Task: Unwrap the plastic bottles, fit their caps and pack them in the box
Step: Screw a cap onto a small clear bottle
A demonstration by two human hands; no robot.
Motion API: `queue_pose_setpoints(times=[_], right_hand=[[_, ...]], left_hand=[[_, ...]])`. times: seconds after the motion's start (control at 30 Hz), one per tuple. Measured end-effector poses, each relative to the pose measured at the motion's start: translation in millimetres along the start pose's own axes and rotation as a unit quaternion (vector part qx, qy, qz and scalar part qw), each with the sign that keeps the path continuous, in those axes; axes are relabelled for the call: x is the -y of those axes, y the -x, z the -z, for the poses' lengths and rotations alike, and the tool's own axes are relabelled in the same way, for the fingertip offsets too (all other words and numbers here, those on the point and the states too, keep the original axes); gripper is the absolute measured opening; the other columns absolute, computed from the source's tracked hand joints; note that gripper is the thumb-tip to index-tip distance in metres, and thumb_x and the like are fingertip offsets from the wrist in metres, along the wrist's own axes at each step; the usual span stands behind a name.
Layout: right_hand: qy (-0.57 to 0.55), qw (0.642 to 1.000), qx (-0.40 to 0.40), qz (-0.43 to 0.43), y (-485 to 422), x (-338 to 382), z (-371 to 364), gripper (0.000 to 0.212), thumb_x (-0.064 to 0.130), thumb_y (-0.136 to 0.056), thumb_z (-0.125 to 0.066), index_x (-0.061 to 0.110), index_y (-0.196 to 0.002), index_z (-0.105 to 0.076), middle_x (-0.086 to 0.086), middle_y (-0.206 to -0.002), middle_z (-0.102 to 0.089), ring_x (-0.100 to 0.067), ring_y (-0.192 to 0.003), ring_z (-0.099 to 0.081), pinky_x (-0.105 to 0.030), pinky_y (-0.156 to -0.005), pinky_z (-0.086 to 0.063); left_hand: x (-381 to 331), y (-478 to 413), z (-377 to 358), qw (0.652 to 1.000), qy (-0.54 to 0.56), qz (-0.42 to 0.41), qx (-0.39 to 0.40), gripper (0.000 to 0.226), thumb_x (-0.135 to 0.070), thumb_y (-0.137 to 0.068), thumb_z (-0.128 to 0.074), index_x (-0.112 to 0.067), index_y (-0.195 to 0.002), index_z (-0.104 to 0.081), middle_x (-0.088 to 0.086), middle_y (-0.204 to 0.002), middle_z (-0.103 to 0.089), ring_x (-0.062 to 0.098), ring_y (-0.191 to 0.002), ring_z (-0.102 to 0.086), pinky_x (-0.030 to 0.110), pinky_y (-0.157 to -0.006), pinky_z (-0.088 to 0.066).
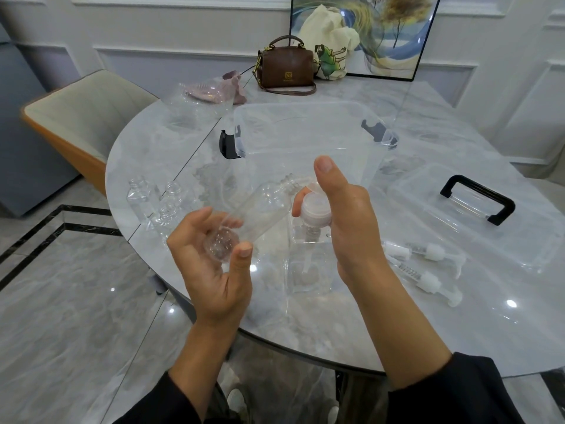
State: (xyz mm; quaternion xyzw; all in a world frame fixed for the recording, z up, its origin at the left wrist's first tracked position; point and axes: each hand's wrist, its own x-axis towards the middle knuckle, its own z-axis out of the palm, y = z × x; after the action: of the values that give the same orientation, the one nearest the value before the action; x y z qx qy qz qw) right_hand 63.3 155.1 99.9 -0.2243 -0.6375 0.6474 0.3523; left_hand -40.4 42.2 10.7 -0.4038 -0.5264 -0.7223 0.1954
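Head view
Left hand (211, 264): fingers curled round the base of the clear bottle (263, 209), which is held tilted over the table (458, 332).
Right hand (345, 215): flip cap (316, 211) is gripped just beside the bottle's bare neck.
Box (305, 136): seen open behind both hands.

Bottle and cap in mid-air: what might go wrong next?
The left hand grips the tilted bottle only by its base, so it could slip while the cap in the right hand is screwed on. The cap could also go on crooked. Two small bottles near the table edge might get knocked off.
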Motion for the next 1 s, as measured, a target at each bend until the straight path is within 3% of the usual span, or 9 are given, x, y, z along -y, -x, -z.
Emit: queue_pose_setpoints(times=[0.13, 0.23, 0.4, 0.5, 0.57, 0.7, 0.83, 0.9, 1.0], right_hand=[[-0.004, 1.0, -0.004, -0.001, 0, 1, -1, 0.072, 0.062, -0.085, -0.047, -0.003, -0.064, -0.067, -0.017, -0.067, -0.065, -0.01, -0.059, -0.059, -0.006, -0.052, -0.045], [-0.001, 1.0, 0.0, 0.003, 1, 2, -1, 0.074, 0.064, -0.086, -0.044, -0.002, -0.063, -0.067, -0.028, -0.073, -0.065, -0.014, -0.061, -0.059, -0.008, -0.053, -0.046], [0.0, 1.0, 0.013, 0.011, -4, 0, 0, 0.069, 0.049, -0.085, -0.053, -0.017, -0.071, -0.061, 0.001, -0.056, -0.061, -0.006, -0.051, -0.052, -0.007, -0.049, -0.042], [-0.004, 1.0, 0.004, 0.03, -6, -1, 0, 0.05, 0.041, -0.087, -0.056, 0.0, -0.059, -0.063, -0.003, -0.062, -0.063, -0.009, -0.058, -0.054, -0.01, -0.051, -0.043], [0.005, 0.999, 0.003, 0.041, -7, -3, 0, 0.044, 0.037, -0.088, -0.056, 0.008, -0.055, -0.061, -0.004, -0.065, -0.065, -0.015, -0.072, -0.055, -0.012, -0.058, -0.044], [0.024, 0.998, 0.014, 0.06, -9, -5, 1, 0.051, 0.031, -0.089, -0.053, -0.016, -0.07, -0.055, 0.003, -0.06, -0.065, -0.02, -0.079, -0.054, -0.023, -0.086, -0.043], [0.011, 0.999, 0.016, 0.048, -5, -1, 0, 0.053, 0.04, -0.09, -0.052, -0.005, -0.064, -0.06, -0.014, -0.061, -0.06, -0.012, -0.065, -0.055, -0.014, -0.066, -0.046], [-0.003, 1.0, 0.007, 0.019, -3, 1, -1, 0.06, 0.05, -0.087, -0.052, -0.006, -0.068, -0.063, -0.005, -0.058, -0.06, -0.008, -0.053, -0.053, -0.009, -0.052, -0.043], [0.009, 1.0, 0.007, 0.006, -2, 2, -1, 0.064, 0.056, -0.086, -0.051, -0.004, -0.067, -0.064, -0.006, -0.064, -0.061, -0.008, -0.054, -0.053, -0.007, -0.05, -0.043]], left_hand=[[1, 0, 2, 1.0, -0.025, -0.002, 0.015, 0.049, -0.05, -0.106, -0.053, -0.005, -0.121, -0.047, 0.009, -0.102, -0.062, 0.008, -0.085, -0.063, 0.021, -0.077, -0.051], [3, 1, 2, 0.999, -0.037, -0.011, 0.018, 0.046, -0.048, -0.107, -0.051, -0.004, -0.121, -0.049, 0.011, -0.102, -0.062, 0.008, -0.082, -0.062, 0.021, -0.075, -0.05], [2, 0, 2, 0.999, -0.023, -0.023, 0.01, 0.036, -0.044, -0.107, -0.054, -0.011, -0.12, -0.048, -0.003, -0.109, -0.062, 0.017, -0.084, -0.063, 0.027, -0.071, -0.052], [1, 1, 2, 0.999, -0.031, -0.012, 0.009, 0.043, -0.041, -0.107, -0.054, -0.001, -0.118, -0.046, 0.007, -0.104, -0.059, 0.02, -0.085, -0.062, 0.028, -0.072, -0.052], [1, 2, 3, 0.999, -0.033, -0.002, 0.01, 0.043, -0.041, -0.107, -0.054, 0.0, -0.118, -0.047, 0.009, -0.103, -0.058, 0.022, -0.088, -0.063, 0.028, -0.074, -0.052], [2, 2, 4, 0.999, -0.035, 0.011, 0.011, 0.043, -0.041, -0.107, -0.055, 0.0, -0.118, -0.047, 0.019, -0.103, -0.057, 0.03, -0.09, -0.064, 0.033, -0.076, -0.053], [1, 0, 3, 0.999, -0.032, 0.0, 0.022, 0.045, -0.041, -0.107, -0.055, 0.001, -0.118, -0.046, 0.01, -0.103, -0.057, 0.021, -0.09, -0.062, 0.026, -0.078, -0.052], [1, -1, 2, 0.999, -0.035, -0.017, 0.033, 0.045, -0.04, -0.107, -0.054, 0.003, -0.118, -0.046, 0.006, -0.105, -0.056, 0.012, -0.093, -0.061, 0.021, -0.081, -0.05], [1, 0, 3, 0.998, -0.037, -0.019, 0.041, 0.046, -0.041, -0.107, -0.054, 0.002, -0.118, -0.047, 0.004, -0.105, -0.057, 0.011, -0.092, -0.061, 0.02, -0.081, -0.05]])
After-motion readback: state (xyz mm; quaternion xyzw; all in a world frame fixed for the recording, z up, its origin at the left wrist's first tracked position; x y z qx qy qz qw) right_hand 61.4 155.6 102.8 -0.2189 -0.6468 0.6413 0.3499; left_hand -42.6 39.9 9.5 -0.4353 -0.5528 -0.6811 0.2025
